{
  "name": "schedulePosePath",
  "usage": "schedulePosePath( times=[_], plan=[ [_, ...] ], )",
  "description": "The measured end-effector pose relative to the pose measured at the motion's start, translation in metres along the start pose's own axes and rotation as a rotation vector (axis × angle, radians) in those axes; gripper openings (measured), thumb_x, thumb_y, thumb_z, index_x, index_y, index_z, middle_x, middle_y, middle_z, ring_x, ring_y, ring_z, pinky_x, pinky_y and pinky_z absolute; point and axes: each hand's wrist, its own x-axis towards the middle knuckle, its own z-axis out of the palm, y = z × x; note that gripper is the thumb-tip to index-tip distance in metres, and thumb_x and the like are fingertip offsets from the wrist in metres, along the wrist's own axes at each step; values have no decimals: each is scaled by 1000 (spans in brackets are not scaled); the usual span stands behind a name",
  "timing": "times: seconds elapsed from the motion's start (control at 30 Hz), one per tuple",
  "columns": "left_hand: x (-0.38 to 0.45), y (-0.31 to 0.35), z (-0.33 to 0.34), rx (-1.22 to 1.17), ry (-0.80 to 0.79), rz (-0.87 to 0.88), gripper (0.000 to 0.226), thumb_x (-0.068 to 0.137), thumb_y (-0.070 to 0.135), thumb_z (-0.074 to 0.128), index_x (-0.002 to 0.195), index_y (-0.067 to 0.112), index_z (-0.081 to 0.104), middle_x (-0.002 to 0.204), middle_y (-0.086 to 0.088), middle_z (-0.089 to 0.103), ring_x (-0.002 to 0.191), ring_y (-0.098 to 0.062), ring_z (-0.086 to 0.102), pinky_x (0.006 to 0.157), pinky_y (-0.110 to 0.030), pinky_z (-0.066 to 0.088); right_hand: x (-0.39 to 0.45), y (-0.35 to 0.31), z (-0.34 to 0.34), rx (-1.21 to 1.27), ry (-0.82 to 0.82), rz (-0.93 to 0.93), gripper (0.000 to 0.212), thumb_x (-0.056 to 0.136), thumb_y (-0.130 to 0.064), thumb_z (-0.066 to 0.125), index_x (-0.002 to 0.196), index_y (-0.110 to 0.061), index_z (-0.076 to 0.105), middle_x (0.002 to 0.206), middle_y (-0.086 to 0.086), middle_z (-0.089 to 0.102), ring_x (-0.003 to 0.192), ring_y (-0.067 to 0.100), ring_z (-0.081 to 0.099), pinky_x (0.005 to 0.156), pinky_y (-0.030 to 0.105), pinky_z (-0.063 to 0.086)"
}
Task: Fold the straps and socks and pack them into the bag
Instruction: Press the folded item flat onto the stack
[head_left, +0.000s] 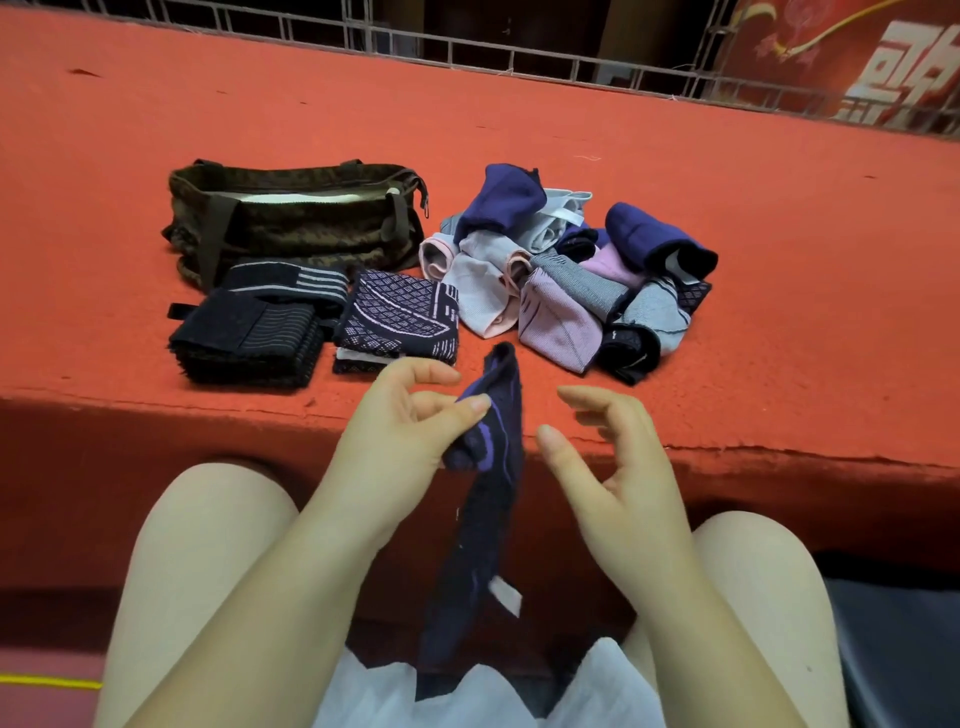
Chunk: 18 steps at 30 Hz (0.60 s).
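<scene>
My left hand pinches a long dark navy sock with a purple stripe; the sock hangs down over the platform's front edge toward my lap. My right hand hovers just right of the sock, fingers loosely curved, holding nothing. Behind the hands lies a loose pile of socks in blue, pink, grey and black. To the left sit folded dark straps and a folded patterned navy piece. The brown patterned bag stands open behind them.
Everything rests on a red carpeted platform whose front edge runs just under my hands. A metal railing lines its far side. My bare knees and white shorts fill the bottom of the view.
</scene>
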Motion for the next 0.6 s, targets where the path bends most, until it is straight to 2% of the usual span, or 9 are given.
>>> schedulePosePath(
  times=[0.17,0.3,0.37,0.43,0.53,0.6],
  plan=[
    [0,6,8,-97,69,30,17,87,0,60,89,14,50,53,4,63,46,-3,58,43,-14,43,-9,-15,19,160,-94,-1,34,75,-48,63,102,-27,64,100,-13,67,100,7,62,89,21,46],
    [-2,8,8,-157,86,14,12,87,4,60,86,13,53,59,3,65,51,-4,61,48,-17,48,-10,-18,25,309,-46,60,21,75,-41,66,90,-27,65,90,-12,69,91,11,65,84,26,50],
    [-5,9,9,-187,71,10,8,86,6,60,90,10,54,65,-1,67,53,-6,62,49,-17,49,-11,-20,26,367,-10,75,9,78,-31,68,84,-26,65,85,-9,69,84,10,66,80,26,50],
    [-8,10,11,-220,14,5,18,80,8,64,95,8,55,72,-4,68,59,-7,65,53,-17,51,-10,-21,26,449,23,100,3,81,-23,65,78,-25,64,79,-6,69,76,12,65,74,25,51],
    [-9,7,9,-116,-101,66,37,67,9,77,99,13,59,85,-2,72,77,-9,67,69,-19,54,-8,-21,20,503,40,107,7,82,-18,62,76,-21,61,72,-8,66,67,5,60,65,16,47],
    [-7,3,1,87,-111,186,43,65,23,77,105,25,62,98,4,70,87,-6,64,78,-17,51,-4,-20,14,514,4,105,6,83,-17,62,77,-18,60,69,-9,65,66,2,58,64,14,45]
  ],
)
